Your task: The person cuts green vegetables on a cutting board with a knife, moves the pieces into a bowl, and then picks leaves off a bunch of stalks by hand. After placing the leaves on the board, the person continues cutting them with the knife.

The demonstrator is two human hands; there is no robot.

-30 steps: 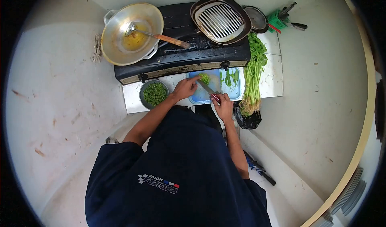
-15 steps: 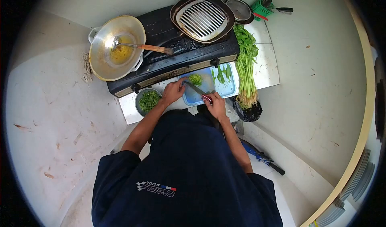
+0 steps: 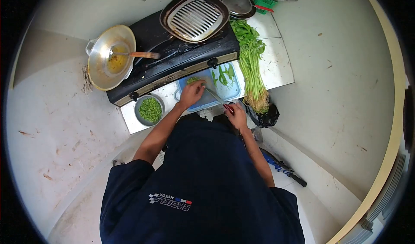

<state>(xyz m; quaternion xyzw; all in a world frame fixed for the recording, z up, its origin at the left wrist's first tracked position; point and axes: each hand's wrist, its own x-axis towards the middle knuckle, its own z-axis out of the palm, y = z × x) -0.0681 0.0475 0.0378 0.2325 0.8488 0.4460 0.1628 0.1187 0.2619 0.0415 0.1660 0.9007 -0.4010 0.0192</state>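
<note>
My right hand [image 3: 237, 115] is wrapped round the red handle of a knife [image 3: 214, 96], whose blade points up and left over a blue tray [image 3: 236, 90]. At the blade's tip is my left hand [image 3: 191, 95], its fingers bent and close together; whether they pinch anything is hidden. Just beyond those fingers lies a small heap of finely chopped greens [image 3: 193, 79], partly covered by the hand. Several loose green leaves [image 3: 225, 75] rest in the tray's right part. Left of my left hand stands a grey bowl [image 3: 137, 112] full of chopped greens [image 3: 150, 110].
A black stove [image 3: 147, 73] runs behind the tray, bearing a wok [image 3: 97, 73] with a wooden-handled ladle [image 3: 145, 55] and a grill pan [image 3: 194, 19]. Rooted leafy stalks [image 3: 253, 71] lie to the right, above a black plastic bag [image 3: 269, 118]. A strainer [image 3: 237, 4] and green utensil basket [image 3: 264, 3] stand behind.
The view has shifted, so the stove and counter sit further left. My left hand has moved over the tray and now partly covers the chopped heap. The knife stays in my right hand.
</note>
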